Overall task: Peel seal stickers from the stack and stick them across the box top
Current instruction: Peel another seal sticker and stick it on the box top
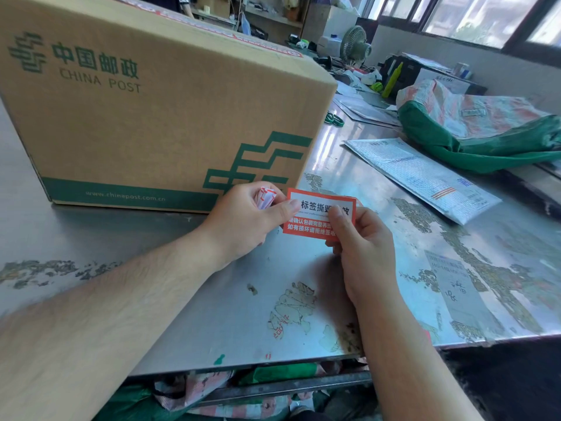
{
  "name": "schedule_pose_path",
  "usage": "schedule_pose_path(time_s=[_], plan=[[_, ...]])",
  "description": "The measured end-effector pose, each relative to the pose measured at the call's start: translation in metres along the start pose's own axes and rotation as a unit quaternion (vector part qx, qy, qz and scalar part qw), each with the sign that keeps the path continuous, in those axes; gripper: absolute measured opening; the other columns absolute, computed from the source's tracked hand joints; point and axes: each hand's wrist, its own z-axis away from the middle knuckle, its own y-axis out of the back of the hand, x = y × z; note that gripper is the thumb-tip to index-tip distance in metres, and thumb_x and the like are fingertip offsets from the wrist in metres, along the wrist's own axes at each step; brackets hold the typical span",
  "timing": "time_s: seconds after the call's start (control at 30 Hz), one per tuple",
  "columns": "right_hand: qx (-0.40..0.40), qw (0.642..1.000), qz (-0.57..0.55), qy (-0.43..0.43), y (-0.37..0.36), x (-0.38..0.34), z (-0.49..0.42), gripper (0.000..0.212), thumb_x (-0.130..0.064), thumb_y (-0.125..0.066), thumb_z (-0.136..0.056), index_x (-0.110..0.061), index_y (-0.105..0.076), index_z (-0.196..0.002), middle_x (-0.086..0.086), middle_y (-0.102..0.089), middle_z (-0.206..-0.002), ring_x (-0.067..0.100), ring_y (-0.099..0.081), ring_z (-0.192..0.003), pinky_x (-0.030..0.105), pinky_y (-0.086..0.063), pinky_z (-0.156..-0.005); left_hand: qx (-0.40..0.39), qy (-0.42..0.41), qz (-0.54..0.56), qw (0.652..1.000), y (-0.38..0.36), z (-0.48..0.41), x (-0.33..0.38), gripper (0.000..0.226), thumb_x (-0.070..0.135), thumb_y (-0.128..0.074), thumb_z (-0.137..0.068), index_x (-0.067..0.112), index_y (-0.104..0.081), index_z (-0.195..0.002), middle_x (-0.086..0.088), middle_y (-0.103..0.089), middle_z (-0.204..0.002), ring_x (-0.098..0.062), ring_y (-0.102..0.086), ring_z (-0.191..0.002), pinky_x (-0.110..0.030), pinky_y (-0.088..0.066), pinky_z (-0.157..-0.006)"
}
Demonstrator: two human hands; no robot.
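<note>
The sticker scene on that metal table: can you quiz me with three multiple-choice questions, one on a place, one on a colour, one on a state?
1. Where is the cardboard box?
A. on the table, beyond the hands
B. on the floor
C. on a shelf

2. What colour borders the seal sticker?
A. blue
B. orange-red
C. yellow

3. How is the sticker held?
A. lying loose
B. stuck on the box side
C. pinched by both hands

Answers: 1 A, it stands on the metal table. 2 B, its edge is orange-red. 3 C, left hand and right hand grip it.
</note>
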Motion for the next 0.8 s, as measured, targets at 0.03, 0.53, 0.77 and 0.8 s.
schedule_pose_path(time_s=[0.03, 0.53, 0.77, 0.8], plan=[[0.002, 1.000, 0.007, -0.001, 0.0000, 0.0013, -0.0006, 0.020, -0.023, -0.069, -0.093, -0.018, -0.065, -0.074, -0.003, -0.064, -0.062, 0.012, -0.056, -0.058, 0.026, -0.043, -0.057, -0.005, -0.001, 0.005, 1.000, 0.0003, 0.0007, 0.0004, 0.026, 0.025, -0.066, -0.092, 0.013, -0.057, -0.071, 0.014, -0.057, -0.049, -0.004, -0.042, -0.040, -0.016, -0.034, -0.042], [0.017, 0.999, 0.040, 0.016, -0.0015, 0.0062, -0.0024, 0.032, -0.029, -0.064, -0.094, -0.004, -0.062, -0.076, -0.001, -0.063, -0.063, 0.012, -0.056, -0.056, 0.031, -0.044, -0.057, 0.015, -0.019, -0.064, 0.998, -0.0025, 0.0003, -0.0026, 0.032, 0.022, -0.062, -0.095, 0.017, -0.049, -0.066, 0.020, -0.047, -0.036, 0.003, -0.046, -0.033, -0.004, -0.027, -0.039], [0.023, 0.996, 0.087, 0.003, -0.0033, 0.0079, -0.0046, 0.039, -0.039, -0.064, -0.090, -0.003, -0.062, -0.076, 0.002, -0.061, -0.060, 0.016, -0.055, -0.057, 0.045, -0.049, -0.061, -0.012, -0.007, 0.019, 1.000, 0.0014, -0.0012, -0.0045, 0.029, 0.028, -0.064, -0.093, 0.020, -0.055, -0.067, 0.003, -0.051, -0.055, -0.013, -0.035, -0.045, -0.019, -0.029, -0.042], [0.023, 0.995, 0.097, 0.002, -0.0038, 0.0082, -0.0045, 0.039, -0.042, -0.064, -0.088, -0.005, -0.062, -0.076, 0.008, -0.062, -0.061, 0.019, -0.055, -0.057, 0.048, -0.050, -0.062, -0.015, -0.006, 0.026, 1.000, 0.0017, -0.0012, -0.0046, 0.028, 0.028, -0.064, -0.093, 0.020, -0.056, -0.068, -0.003, -0.050, -0.059, -0.015, -0.035, -0.046, -0.019, -0.029, -0.041]])
